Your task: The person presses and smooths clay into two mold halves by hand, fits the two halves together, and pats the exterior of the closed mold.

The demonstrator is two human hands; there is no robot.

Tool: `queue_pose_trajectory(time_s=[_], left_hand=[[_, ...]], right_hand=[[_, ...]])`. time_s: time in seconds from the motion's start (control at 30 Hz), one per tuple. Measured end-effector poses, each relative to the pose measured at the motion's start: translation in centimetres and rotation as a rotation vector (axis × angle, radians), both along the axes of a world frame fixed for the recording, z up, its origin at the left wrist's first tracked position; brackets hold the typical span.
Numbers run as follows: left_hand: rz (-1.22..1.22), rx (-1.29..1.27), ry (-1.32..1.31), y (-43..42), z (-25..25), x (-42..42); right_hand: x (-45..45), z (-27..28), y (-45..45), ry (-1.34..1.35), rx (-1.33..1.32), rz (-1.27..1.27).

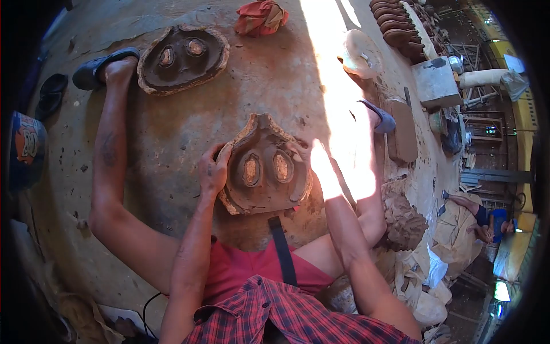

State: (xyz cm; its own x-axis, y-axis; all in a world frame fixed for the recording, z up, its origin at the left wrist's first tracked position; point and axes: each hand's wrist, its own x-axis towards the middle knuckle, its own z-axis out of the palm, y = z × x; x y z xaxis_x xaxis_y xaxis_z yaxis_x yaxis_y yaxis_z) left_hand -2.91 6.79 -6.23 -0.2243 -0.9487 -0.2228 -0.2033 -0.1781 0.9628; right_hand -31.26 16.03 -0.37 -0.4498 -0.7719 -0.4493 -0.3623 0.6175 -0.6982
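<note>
A clay-lined mould (264, 198) sits on the floor between my legs. Its rim is pale and rough, the dark clay inside looks wet, and two pale ovals show through it; the far end narrows to a point. My left hand (212, 171) grips the left rim, fingers curled around the edge. On the opposite side my right hand (311, 159) holds the upper right rim, partly washed out by bright sun. A second similar mould (184, 73) lies farther off at the left, beside my left foot, with the same two ovals in dark clay.
A crumpled red cloth (260, 18) lies at the back. On the right are a pale rounded piece (361, 54), a brown clay block (401, 131), a lump of clay (404, 222) and stacked brown pieces (395, 26). A bucket (27, 150) stands left. Another person (497, 225) sits far right.
</note>
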Motion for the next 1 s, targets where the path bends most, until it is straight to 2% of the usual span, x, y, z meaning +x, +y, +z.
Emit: queue_pose_trajectory(time_s=[0.3, 0.47, 0.6, 0.67, 0.77, 0.87, 1.0], left_hand=[[-0.015, 0.023, -0.008, 0.1, 0.0, 0.1], [-0.012, 0.041, -0.017, 0.2, 0.2, 0.0], [0.0, 0.086, 0.023, 0.1, -0.1, -0.1], [0.003, 0.045, 0.016, 0.2, -0.5, 0.0], [-0.01, 0.016, -0.002, 0.1, -0.7, 0.1], [0.013, 0.053, 0.048, 0.2, -0.1, 0.0], [-0.004, 0.062, -0.006, 0.0, 0.2, 0.0]], right_hand=[[1.9, -0.7, 2.1, 0.052, -0.196, -0.032], [1.9, -1.8, 1.9, 0.078, -0.158, -0.075], [2.5, -0.2, 0.7, 0.138, -0.021, -0.096], [2.4, -1.4, 1.0, 0.315, -0.021, -0.052], [1.8, -1.8, 1.0, 0.354, -0.025, -0.021], [1.8, 0.1, 0.4, 0.21, 0.017, -0.057], [2.0, -2.3, 0.5, 0.268, -0.088, -0.093]])
